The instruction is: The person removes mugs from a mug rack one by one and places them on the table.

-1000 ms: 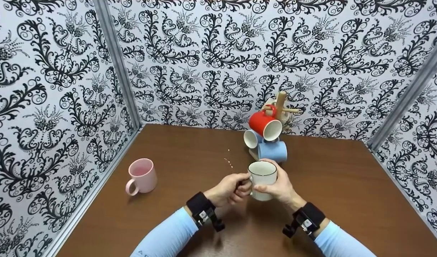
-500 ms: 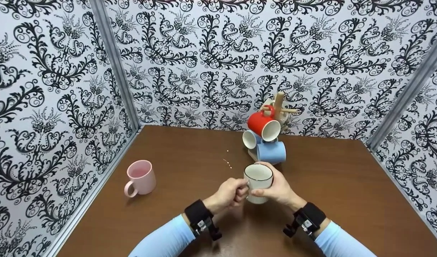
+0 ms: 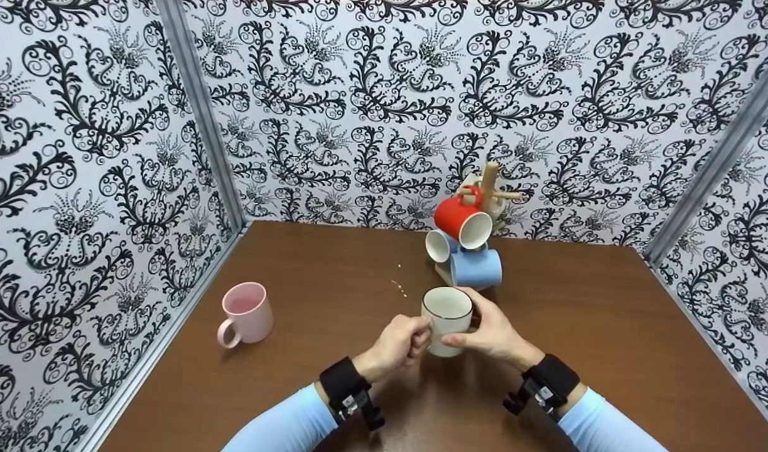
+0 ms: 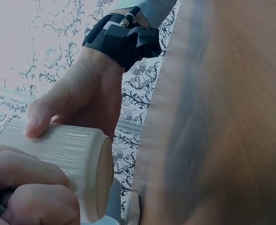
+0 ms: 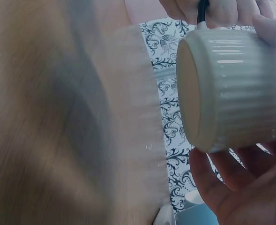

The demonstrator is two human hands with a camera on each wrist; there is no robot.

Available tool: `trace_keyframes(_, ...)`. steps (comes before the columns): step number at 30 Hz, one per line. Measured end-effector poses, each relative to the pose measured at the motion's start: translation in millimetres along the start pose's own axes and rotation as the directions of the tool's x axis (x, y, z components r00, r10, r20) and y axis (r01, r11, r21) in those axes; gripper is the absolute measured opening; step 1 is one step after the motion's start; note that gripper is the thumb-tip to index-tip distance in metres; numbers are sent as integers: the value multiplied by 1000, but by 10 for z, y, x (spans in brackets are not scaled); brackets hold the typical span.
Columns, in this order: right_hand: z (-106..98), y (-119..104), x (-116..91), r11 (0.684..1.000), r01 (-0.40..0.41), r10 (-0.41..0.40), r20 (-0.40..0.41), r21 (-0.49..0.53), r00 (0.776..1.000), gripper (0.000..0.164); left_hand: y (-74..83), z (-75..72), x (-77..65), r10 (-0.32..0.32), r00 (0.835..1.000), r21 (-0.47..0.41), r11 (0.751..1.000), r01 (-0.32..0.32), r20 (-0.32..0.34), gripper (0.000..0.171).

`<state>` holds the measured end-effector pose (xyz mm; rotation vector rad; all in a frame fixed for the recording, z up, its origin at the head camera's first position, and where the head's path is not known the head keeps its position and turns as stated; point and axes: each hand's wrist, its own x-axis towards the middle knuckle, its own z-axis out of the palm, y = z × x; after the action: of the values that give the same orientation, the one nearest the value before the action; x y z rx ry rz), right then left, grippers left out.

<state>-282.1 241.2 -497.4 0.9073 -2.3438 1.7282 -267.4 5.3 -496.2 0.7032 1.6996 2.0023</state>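
Note:
A white ribbed mug with a dark rim is held above the table between both hands. My left hand grips its handle, the fingers curled in and mostly covering it. From the other side my right hand holds the mug's body. Its thumb lies on the near wall, and its fingers reach round the far wall in the right wrist view. The mug's unglazed base shows in that view, off the tabletop. Just behind the mug hangs a light blue mug on a wooden mug tree.
A red mug and another pale blue mug also hang on the tree. At the left a pink mug stands upright on the brown table. Patterned walls close off the back and sides.
Both hands have shifted the white mug slightly to the left. The right hand's fingers look a little looser around its body. The other mugs have stayed in place.

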Motion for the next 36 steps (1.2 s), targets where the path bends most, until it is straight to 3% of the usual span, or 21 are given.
trace_keyframes(9,-61,-86,-59,994,-108,108,31,-13,994,78,1,-22,-21,73,997,70,995,-71,-21,51)
trace_keyframes(17,-192,-72,-113,988,-85,86,5,-128,996,63,12,-66,-41,90,993,96,992,-83,-70,54)
trace_keyframes(23,-295,-63,-178,953,-67,63,-23,-295,998,51,-10,-117,-63,81,992,92,993,-72,-101,54)
trace_keyframes(32,-434,-52,-227,916,-80,71,-39,-393,997,44,31,-246,-148,87,982,133,989,-65,-168,55)
trace_keyframes(36,-485,-33,-249,908,-80,70,-41,-412,997,42,33,-320,-186,129,976,170,980,-100,-173,57)
